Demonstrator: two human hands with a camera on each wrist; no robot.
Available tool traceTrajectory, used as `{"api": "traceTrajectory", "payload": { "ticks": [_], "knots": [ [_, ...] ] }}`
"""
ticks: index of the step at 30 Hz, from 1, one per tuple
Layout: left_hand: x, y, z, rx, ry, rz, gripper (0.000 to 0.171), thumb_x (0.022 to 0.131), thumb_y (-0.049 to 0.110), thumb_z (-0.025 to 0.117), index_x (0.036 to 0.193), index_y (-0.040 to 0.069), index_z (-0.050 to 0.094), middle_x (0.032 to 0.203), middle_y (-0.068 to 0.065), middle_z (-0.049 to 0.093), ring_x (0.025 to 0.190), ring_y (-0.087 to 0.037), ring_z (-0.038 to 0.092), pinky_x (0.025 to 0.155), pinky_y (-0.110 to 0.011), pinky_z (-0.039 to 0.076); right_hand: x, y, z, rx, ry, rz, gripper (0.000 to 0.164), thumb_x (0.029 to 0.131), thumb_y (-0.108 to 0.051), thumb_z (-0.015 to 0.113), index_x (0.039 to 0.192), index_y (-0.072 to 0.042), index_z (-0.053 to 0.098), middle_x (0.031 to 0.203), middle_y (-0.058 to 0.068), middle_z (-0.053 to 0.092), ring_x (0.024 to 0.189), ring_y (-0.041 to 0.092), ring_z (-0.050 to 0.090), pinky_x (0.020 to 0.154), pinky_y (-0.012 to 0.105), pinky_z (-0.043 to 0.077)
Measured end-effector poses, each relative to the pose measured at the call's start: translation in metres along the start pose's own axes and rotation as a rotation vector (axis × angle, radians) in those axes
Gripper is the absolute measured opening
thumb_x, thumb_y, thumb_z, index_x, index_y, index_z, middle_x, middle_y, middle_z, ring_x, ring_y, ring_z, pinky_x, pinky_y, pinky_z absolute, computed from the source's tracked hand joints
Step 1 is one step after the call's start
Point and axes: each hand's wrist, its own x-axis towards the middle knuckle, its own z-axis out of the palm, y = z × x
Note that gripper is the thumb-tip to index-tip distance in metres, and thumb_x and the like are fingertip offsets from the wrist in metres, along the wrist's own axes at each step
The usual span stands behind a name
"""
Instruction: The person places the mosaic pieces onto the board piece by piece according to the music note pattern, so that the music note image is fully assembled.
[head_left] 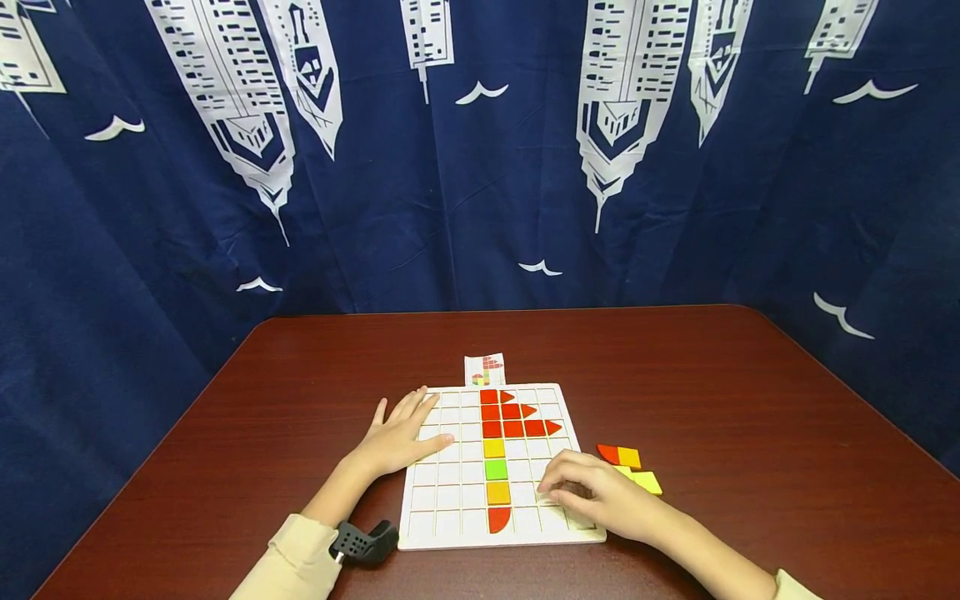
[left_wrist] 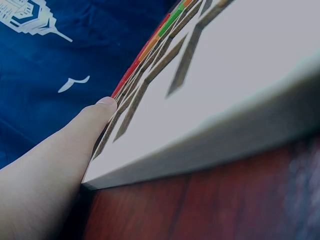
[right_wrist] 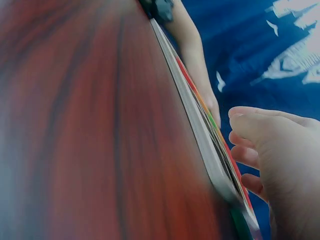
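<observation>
A white grid board (head_left: 446, 523) lies on the table. My left hand (head_left: 396, 439) rests on its left edge with fingers spread; in the left wrist view the thumb (left_wrist: 80, 135) lies along the board's rim. Flat coloured pieces fill one column: red at the top with pointed red rows going right, then a yellow square (head_left: 494, 448), a green square (head_left: 497, 470), an orange square (head_left: 498, 493) and a rounded red piece (head_left: 498, 520). Over the board's right side, my right hand (head_left: 600, 492) has loosely bent fingers, with nothing visible between them in the right wrist view.
Loose pieces lie right of the board, among them a red piece (head_left: 608, 454), an orange piece (head_left: 629, 457) and a yellow piece (head_left: 647, 482). A small picture card (head_left: 474, 367) sits behind the board. A blue curtain (head_left: 450, 208) hangs beyond the brown table (head_left: 315, 358).
</observation>
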Motion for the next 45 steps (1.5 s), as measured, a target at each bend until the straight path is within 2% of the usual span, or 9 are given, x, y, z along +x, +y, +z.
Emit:
{"api": "traceTrajectory", "payload": {
  "ticks": [9, 13, 17, 22, 30, 35, 45],
  "knots": [
    [0.0, 0.001, -0.002, 0.003, 0.001, 0.002, 0.079, 0.083, 0.066, 0.042, 0.145, 0.021, 0.023, 0.154, -0.003, 0.012, 0.142, -0.023, 0.012, 0.109, -0.056, -0.006, -0.03, 0.016, -0.034, -0.112, 0.053, 0.197, 0.012, 0.088, -0.016, 0.059, 0.098, -0.024, 0.063, 0.095, -0.012, 0.058, 0.083, -0.001, 0.051, 0.07, 0.018, 0.046],
    [0.0, 0.001, -0.001, 0.004, 0.0, 0.001, 0.079, 0.083, 0.066, 0.042, 0.145, 0.021, 0.023, 0.154, -0.003, 0.013, 0.142, -0.023, 0.012, 0.109, -0.056, -0.005, -0.038, 0.023, -0.044, -0.162, 0.082, 0.251, 0.012, 0.085, -0.019, 0.063, 0.096, -0.025, 0.064, 0.092, -0.015, 0.058, 0.079, -0.005, 0.05, 0.067, 0.017, 0.045],
    [0.0, 0.002, -0.001, -0.003, 0.0, 0.004, 0.079, 0.083, 0.065, 0.043, 0.145, 0.02, 0.023, 0.154, -0.003, 0.013, 0.142, -0.024, 0.012, 0.109, -0.056, -0.005, -0.044, 0.029, -0.051, -0.179, 0.089, 0.247, 0.012, 0.082, -0.018, 0.066, 0.092, -0.025, 0.064, 0.086, -0.016, 0.057, 0.075, -0.003, 0.05, 0.064, 0.016, 0.043],
    [0.0, 0.002, -0.001, -0.003, 0.003, 0.004, 0.079, 0.083, 0.064, 0.044, 0.145, 0.02, 0.024, 0.154, -0.004, 0.014, 0.142, -0.024, 0.013, 0.109, -0.057, -0.005, -0.05, 0.036, -0.056, -0.216, 0.048, 0.239, 0.013, 0.08, -0.018, 0.069, 0.092, -0.024, 0.065, 0.085, -0.018, 0.053, 0.076, -0.002, 0.048, 0.063, 0.016, 0.042],
    [0.002, -0.001, 0.002, 0.016, 0.012, 0.003, 0.079, 0.083, 0.065, 0.043, 0.145, 0.021, 0.023, 0.154, -0.003, 0.013, 0.142, -0.023, 0.013, 0.109, -0.056, -0.004, -0.05, 0.036, -0.061, -0.259, 0.012, 0.3, 0.015, 0.079, -0.02, 0.069, 0.094, -0.02, 0.067, 0.088, -0.017, 0.053, 0.077, -0.004, 0.048, 0.066, 0.017, 0.044],
    [0.001, 0.0, 0.002, 0.011, 0.014, 0.0, 0.079, 0.083, 0.065, 0.043, 0.145, 0.021, 0.024, 0.154, -0.003, 0.013, 0.142, -0.023, 0.013, 0.109, -0.056, -0.004, -0.051, 0.036, -0.061, -0.269, 0.008, 0.319, 0.015, 0.081, -0.026, 0.067, 0.095, -0.022, 0.067, 0.089, -0.018, 0.053, 0.078, -0.004, 0.047, 0.066, 0.017, 0.043],
    [0.001, 0.0, 0.002, 0.004, 0.011, 0.003, 0.079, 0.083, 0.065, 0.043, 0.145, 0.021, 0.023, 0.154, -0.003, 0.013, 0.142, -0.024, 0.012, 0.109, -0.056, -0.005, -0.05, 0.037, -0.06, -0.296, 0.005, 0.271, 0.017, 0.078, -0.034, 0.07, 0.09, -0.026, 0.061, 0.089, -0.018, 0.051, 0.077, -0.004, 0.044, 0.064, 0.017, 0.041]
  ]
}}
